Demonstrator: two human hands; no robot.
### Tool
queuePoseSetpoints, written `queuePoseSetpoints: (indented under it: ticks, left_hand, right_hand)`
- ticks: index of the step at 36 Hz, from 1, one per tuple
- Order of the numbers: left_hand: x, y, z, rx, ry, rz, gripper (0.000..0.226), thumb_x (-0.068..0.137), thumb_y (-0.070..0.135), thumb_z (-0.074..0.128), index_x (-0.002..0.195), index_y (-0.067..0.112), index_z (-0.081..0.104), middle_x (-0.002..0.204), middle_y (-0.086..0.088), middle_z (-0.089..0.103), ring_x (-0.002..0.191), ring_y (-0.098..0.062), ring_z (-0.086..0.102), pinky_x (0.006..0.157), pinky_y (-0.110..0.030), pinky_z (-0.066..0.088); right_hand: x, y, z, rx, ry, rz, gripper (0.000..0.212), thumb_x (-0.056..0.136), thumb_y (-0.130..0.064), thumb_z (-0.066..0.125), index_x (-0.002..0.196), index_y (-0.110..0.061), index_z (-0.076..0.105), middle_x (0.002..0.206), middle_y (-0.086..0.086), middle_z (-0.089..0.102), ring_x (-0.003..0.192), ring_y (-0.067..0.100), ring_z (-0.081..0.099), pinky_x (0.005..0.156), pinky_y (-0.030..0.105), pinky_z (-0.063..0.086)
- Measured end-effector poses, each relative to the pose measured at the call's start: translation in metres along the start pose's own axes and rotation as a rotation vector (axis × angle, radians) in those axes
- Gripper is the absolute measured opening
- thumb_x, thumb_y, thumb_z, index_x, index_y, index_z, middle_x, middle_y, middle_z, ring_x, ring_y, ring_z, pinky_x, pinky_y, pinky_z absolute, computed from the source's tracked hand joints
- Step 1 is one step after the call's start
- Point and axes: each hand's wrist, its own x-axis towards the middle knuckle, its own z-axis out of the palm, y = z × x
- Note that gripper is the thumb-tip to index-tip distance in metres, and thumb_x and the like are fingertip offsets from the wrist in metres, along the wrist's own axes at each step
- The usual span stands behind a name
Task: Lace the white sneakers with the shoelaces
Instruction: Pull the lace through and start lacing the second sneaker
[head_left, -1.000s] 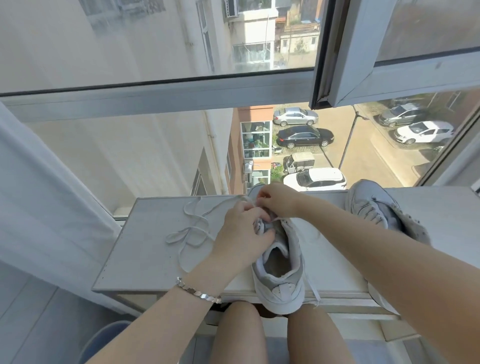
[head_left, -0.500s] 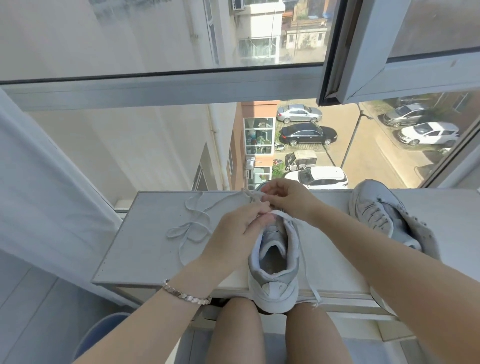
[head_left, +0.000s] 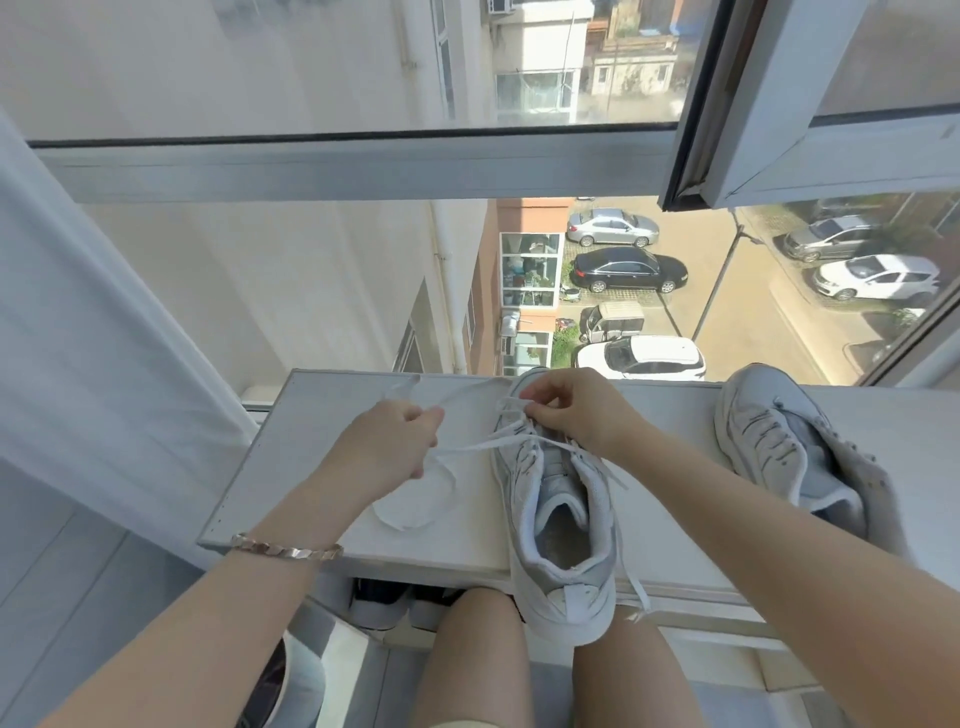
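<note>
No text, number or sign can be read anywhere in the frame. The number plates of the parked cars (head_left: 628, 270), above centre, are too small to make out. A curved mark on the side of the sneaker at right (head_left: 769, 441) is too blurred to read as a brand. The heel of the sneaker at centre (head_left: 582, 597), lower middle of the frame, carries a small patch with no legible lettering.
</note>
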Motion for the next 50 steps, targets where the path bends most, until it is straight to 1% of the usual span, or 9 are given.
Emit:
queuePoseSetpoints:
  ticks: [3,10,16,21,29,32,40,45,50]
  left_hand:
    - [0.000,0.005,0.007,0.313,0.053,0.053,0.037,0.099,0.039,0.030,0.091,0.011,0.054,0.089,-0.006,0.059,0.084,-0.025,0.051,0.068,-0.030,0.035]
    - [0.004,0.029,0.035,0.106,-0.066,0.183,0.038,0.089,0.048,0.052,0.066,0.019,0.053,0.062,0.002,0.050,0.060,-0.015,0.046,0.065,-0.029,0.034]
    - [0.019,0.037,0.046,0.011,-0.064,0.187,0.028,0.087,0.031,0.061,0.075,0.007,0.066,0.064,-0.006,0.053,0.058,-0.014,0.047,0.052,-0.020,0.034]
    - [0.015,0.038,0.036,0.140,-0.157,0.253,0.031,0.095,0.025,0.054,0.084,-0.001,0.066,0.055,-0.004,0.043,0.042,-0.007,0.038,0.038,-0.012,0.027]
    - [0.007,0.032,0.040,0.056,-0.046,0.368,0.027,0.095,0.014,0.042,0.082,-0.004,0.057,0.077,-0.014,0.056,0.068,-0.018,0.047,0.068,-0.033,0.039]
    - [0.005,0.022,0.042,-0.127,-0.048,0.298,0.026,0.095,0.014,0.046,0.071,0.014,0.054,0.090,-0.002,0.063,0.085,-0.015,0.059,0.081,-0.021,0.043]
    - [-0.005,0.013,0.022,-1.093,-0.349,0.065,0.037,0.095,0.004,0.040,0.061,0.012,0.050,0.113,-0.014,0.066,0.113,-0.033,0.057,0.098,-0.045,0.037]
    - [-0.008,0.019,0.026,-1.296,-0.222,0.102,0.032,0.096,-0.001,0.035,0.067,0.007,0.046,0.061,-0.009,0.059,0.073,-0.024,0.063,0.087,-0.037,0.049]
    - [-0.009,0.025,0.033,-1.396,-0.054,0.066,0.032,0.099,0.007,0.037,0.067,0.012,0.038,0.052,0.000,0.035,0.047,-0.013,0.036,0.061,-0.028,0.049]
  right_hand:
    - [-0.003,-0.002,-0.001,-0.056,0.023,0.001,0.010,0.087,-0.011,0.064,0.092,-0.012,0.072,0.066,-0.020,0.058,0.049,-0.015,0.049,0.050,0.002,0.035]
    - [-0.005,-0.005,-0.005,-0.133,0.044,-0.008,0.011,0.085,-0.008,0.064,0.089,-0.016,0.072,0.041,-0.035,0.047,0.045,-0.016,0.046,0.046,0.004,0.034]
    - [0.000,-0.003,-0.008,0.064,0.038,0.049,0.016,0.079,-0.004,0.071,0.089,-0.017,0.068,0.075,-0.006,0.061,0.062,0.002,0.052,0.061,0.013,0.044]
    - [0.009,-0.005,-0.022,0.167,-0.111,0.195,0.022,0.081,-0.012,0.072,0.103,-0.015,0.068,0.081,-0.006,0.063,0.076,0.005,0.058,0.075,0.014,0.048]
    - [0.016,-0.008,-0.024,0.074,-0.165,0.249,0.015,0.089,-0.016,0.062,0.103,-0.018,0.067,0.089,-0.004,0.067,0.078,0.003,0.060,0.072,0.010,0.047]
    - [0.018,-0.009,-0.021,0.086,-0.154,0.272,0.020,0.095,-0.019,0.052,0.106,-0.011,0.067,0.077,-0.009,0.066,0.068,-0.003,0.057,0.065,0.009,0.044]
    - [0.015,-0.012,-0.014,-0.060,-0.186,0.178,0.020,0.088,-0.025,0.064,0.102,-0.013,0.072,0.103,0.002,0.069,0.092,0.016,0.061,0.078,0.019,0.046]
    - [0.013,-0.017,-0.012,-0.078,-0.217,0.125,0.005,0.085,-0.020,0.067,0.086,-0.020,0.071,0.083,0.000,0.069,0.073,0.009,0.057,0.067,0.013,0.044]
    - [0.011,-0.016,-0.008,-0.075,-0.200,0.103,0.005,0.087,-0.018,0.065,0.085,-0.019,0.070,0.093,0.009,0.071,0.076,0.012,0.057,0.073,0.018,0.046]
